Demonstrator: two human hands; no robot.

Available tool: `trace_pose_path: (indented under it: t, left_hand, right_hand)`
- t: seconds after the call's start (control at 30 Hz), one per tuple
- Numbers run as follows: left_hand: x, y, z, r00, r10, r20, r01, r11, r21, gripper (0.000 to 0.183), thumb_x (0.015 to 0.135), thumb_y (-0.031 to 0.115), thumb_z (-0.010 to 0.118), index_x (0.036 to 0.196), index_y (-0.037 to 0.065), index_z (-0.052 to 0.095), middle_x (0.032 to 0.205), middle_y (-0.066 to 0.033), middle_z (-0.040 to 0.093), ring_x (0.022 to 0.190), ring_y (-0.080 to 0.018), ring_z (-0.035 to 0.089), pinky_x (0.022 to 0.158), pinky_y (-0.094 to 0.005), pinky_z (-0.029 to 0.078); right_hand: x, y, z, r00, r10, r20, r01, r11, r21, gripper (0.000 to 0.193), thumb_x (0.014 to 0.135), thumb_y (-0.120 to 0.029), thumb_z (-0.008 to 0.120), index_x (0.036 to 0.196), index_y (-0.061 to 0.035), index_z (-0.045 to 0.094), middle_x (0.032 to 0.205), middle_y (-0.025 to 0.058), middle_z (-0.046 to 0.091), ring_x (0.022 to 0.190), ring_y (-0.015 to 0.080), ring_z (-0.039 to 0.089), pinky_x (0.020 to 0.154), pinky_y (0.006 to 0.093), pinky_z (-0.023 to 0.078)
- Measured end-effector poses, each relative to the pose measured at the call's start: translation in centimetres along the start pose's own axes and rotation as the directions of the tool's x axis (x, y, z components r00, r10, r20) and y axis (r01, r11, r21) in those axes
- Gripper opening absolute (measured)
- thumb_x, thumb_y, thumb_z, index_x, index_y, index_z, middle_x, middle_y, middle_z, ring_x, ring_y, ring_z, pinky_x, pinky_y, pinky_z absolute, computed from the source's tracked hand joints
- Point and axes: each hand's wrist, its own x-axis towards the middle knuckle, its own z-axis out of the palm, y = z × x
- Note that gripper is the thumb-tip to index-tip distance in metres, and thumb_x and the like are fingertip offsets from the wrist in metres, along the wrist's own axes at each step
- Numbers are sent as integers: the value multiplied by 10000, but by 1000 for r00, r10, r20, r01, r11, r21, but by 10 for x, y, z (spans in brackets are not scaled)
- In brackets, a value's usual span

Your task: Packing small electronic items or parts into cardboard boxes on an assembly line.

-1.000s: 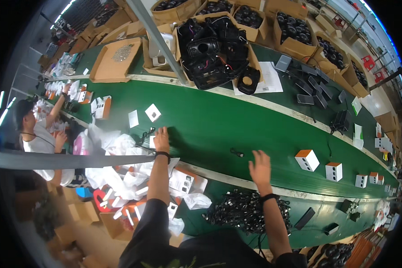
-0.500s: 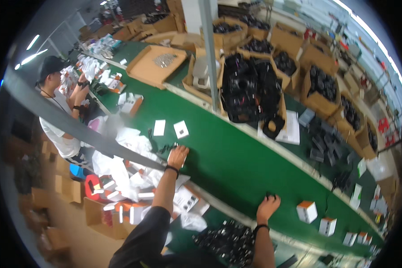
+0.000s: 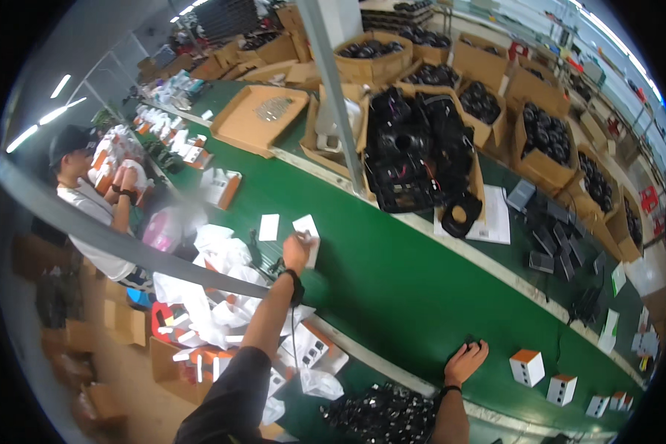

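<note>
My left hand [image 3: 297, 252] is over the green belt, its fingers closed together at a white card or flat box [image 3: 306, 224]. What they grip is hidden. A thin black cable [image 3: 294, 337] hangs below that wrist. To its left lie another white card [image 3: 269, 227] and dark cables [image 3: 269, 260]. Farther right, my right hand [image 3: 466, 363] rests at the near part of the belt, fingers curled round a small black object [image 3: 471, 343], mostly covered. Beyond it stand white-and-orange boxes [image 3: 527, 368].
White bags and boxes [image 3: 218, 296] are heaped at the near left, beside a slanting grey pole [image 3: 140, 251]. Small black parts [image 3: 381, 414] lie below the belt. Across it stands a carton of black parts [image 3: 478, 194]. A person [image 3: 89, 200] works at far left.
My left hand has moved slightly up and away, onto the white card. My right hand has shifted right and down in view. The view itself has moved a little.
</note>
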Motion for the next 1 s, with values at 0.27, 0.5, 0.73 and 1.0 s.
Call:
trace_pose_path:
  t: [0.27, 0.5, 0.73, 1.0]
  left_hand:
    - [67, 36, 38, 860, -503, -85, 503, 809, 303, 985, 699, 558, 1000, 1386, -32, 611, 1437, -217, 573, 1434, -409, 494, 1103, -552, 525]
    - [29, 35, 65, 900, -278, -334, 352, 917, 186, 818, 670, 365, 1048, 1262, -46, 659, 1329, -281, 635, 1264, -477, 610, 1048, -545, 557]
    - [28, 74, 48, 744, -645, -171, 666, 737, 117, 918, 664, 422, 1064, 1332, -6, 602, 1342, -215, 701, 1276, -401, 692, 1009, -538, 581]
    - [8, 93, 63, 662, -700, -267, 748, 641, 174, 869, 686, 507, 1034, 1297, 12, 664, 1417, -164, 588, 1348, -342, 582, 1047, -516, 532]
  right_hand:
    - [10, 17, -1, 1000, 17, -20, -18, 999, -43, 188, 1026, -87, 617, 1175, 21, 577, 1455, 303, 526, 1382, 533, 481, 1183, 638, 377]
    - [5, 20, -13, 999, 30, -25, -30, 1000, -9, 178, 1048, -123, 587, 1143, 26, 570, 1448, 295, 521, 1407, 546, 452, 1195, 656, 356]
    - [6, 30, -18, 999, 24, -26, -25, 999, -42, 154, 1059, -102, 598, 1151, 18, 570, 1472, 312, 511, 1392, 532, 477, 1187, 608, 377]
    - [7, 42, -24, 998, 62, -20, -63, 997, -38, 154, 1051, -105, 600, 1142, 15, 568, 1452, 281, 534, 1409, 529, 467, 1187, 626, 386]
